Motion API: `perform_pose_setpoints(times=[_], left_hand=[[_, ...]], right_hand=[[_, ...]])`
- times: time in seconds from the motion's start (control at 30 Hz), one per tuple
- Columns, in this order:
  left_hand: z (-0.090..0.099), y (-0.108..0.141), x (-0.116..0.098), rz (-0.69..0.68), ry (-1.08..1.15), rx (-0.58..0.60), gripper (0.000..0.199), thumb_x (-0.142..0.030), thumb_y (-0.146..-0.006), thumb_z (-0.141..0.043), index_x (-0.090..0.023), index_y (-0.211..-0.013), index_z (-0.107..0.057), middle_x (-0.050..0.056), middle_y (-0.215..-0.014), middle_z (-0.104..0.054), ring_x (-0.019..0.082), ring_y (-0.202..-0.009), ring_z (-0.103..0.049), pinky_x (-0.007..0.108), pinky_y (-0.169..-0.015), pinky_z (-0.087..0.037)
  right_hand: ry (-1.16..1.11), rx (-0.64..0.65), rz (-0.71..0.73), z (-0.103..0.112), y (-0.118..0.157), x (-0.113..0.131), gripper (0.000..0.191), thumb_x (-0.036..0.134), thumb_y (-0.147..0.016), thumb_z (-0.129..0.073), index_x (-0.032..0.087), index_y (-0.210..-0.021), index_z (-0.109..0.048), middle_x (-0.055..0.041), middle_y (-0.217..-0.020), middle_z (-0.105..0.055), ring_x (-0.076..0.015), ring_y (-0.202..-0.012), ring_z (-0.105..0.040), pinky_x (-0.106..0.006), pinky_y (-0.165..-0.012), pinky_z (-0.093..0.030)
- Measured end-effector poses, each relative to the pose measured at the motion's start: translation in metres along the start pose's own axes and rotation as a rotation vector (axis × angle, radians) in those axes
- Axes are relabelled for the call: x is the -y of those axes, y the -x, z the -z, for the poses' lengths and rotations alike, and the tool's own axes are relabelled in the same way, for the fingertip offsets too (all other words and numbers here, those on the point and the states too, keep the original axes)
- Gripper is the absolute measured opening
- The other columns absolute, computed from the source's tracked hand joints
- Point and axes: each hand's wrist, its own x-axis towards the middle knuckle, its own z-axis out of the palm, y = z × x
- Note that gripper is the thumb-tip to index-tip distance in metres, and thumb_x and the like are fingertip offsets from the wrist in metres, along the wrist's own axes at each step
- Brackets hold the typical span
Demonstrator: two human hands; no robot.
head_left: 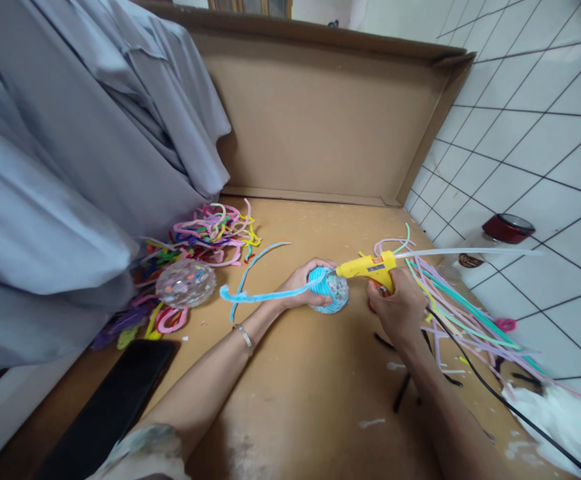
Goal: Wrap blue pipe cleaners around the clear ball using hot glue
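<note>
My left hand (306, 279) is wrapped round a clear ball (339, 293) partly covered with coils of blue pipe cleaner (319, 288). A loose length of the same blue pipe cleaner runs off to the left from the ball and ends in a small hook. My right hand (399, 300) grips the handle of a yellow glue gun (368, 267), whose nozzle points left and meets the top of the ball at the coils. A long translucent glue stick (470, 252) sticks out of the gun's back end.
At left are a pile of coloured pipe cleaners (215, 233), a second clear ball (185, 283) and a black phone (115, 393). Long pipe cleaners (470, 313), a red-lidded jar (508, 229) and the gun's black cord (490, 387) are at right. Cardboard (330, 120) stands behind.
</note>
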Motion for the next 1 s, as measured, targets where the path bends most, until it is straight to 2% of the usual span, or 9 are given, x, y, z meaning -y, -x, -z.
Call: perform_pose_setpoints(times=[1.0], left_hand=[[0.0007, -0.0003, 0.0025, -0.007, -0.009, 0.011, 0.067, -0.027, -0.052, -0.087, -0.020, -0.112, -0.057, 0.010, -0.128, -0.058, 0.027, -0.119, -0.055, 0.041, -0.102, -0.043]], right_hand=[[0.016, -0.011, 0.004, -0.0009, 0.0002, -0.0021, 0.012, 0.023, -0.075, -0.058, 0.023, -0.073, -0.047, -0.0001, -0.067, -0.054, -0.0163, -0.062, -0.047, -0.028, -0.057, -0.034]])
